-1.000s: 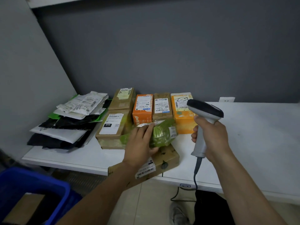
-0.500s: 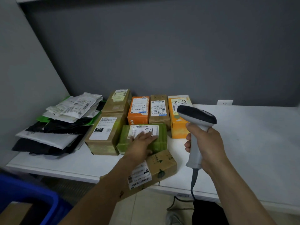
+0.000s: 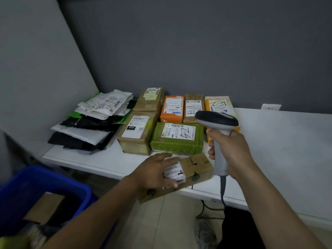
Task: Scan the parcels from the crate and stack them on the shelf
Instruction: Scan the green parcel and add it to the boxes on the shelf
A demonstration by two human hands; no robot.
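Left fingers (image 3: 161,157) loose over the brown parcel (image 3: 197,168), right fingers (image 3: 211,153) tight round the scanner (image 3: 215,119)

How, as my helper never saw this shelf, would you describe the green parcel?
On the white shelf, boxes sit in two rows by the grey wall. The green parcel lies front row, right of a brown box: the only green box, label hand-scrawled.

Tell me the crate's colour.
Blue. The crate shows best in the head view, lower left.
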